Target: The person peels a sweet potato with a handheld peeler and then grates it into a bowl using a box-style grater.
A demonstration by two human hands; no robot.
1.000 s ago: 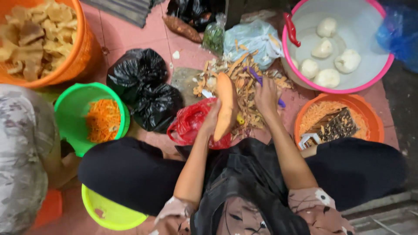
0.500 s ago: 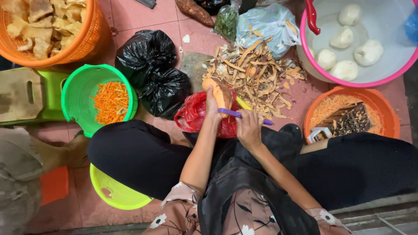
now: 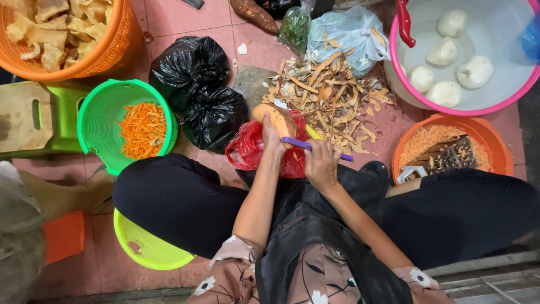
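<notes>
Over the red bag (image 3: 250,149), our left hand (image 3: 272,142) grips an orange root (image 3: 277,118) while our right hand (image 3: 322,163) closes on the purple-handled peeler (image 3: 315,148); we judge the blade could slip toward the left thumb if the slick root turns

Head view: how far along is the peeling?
Done: a big heap of peelings on the floor. In hand: left hand grips an orange tuber, largely bare; right hand holds a purple-handled peeler. Left: one unpeeled tuber lies beyond.
</notes>
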